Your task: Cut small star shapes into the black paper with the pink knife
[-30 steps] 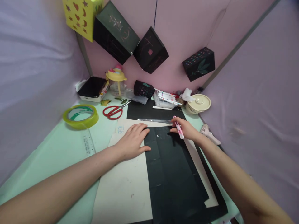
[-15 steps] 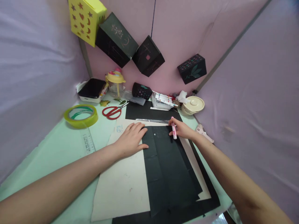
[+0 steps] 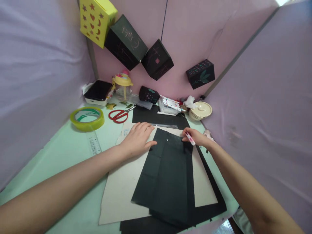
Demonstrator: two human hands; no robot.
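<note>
A folded sheet of black paper (image 3: 170, 175) with crease lines and a tiny cut-out near its top lies slanted on a cream board (image 3: 119, 198). My left hand (image 3: 140, 138) rests flat on the board, its fingers stretched out and its thumb by the black paper's upper left edge. In my right hand (image 3: 197, 136) is a slim pink craft knife (image 3: 190, 138), its far end hidden by the fingers. That hand's fingertips are at the upper right corner of the black paper. More black paper (image 3: 209, 206) shows under the board.
Red scissors (image 3: 119, 115), a yellow-green tape roll (image 3: 98, 122) and a clear ruler (image 3: 94, 144) lie left. Markers (image 3: 172, 104), a lidded cream bowl (image 3: 200, 111) and a yellow-lidded cup (image 3: 122, 87) stand behind. Decorated boxes (image 3: 126, 42) hang above; cloth walls enclose the table.
The folded black paper has turned, its lower end swinging left across the board. My right hand has shifted slightly right, and the pink craft knife has tilted. My left hand stays nearly in place.
</note>
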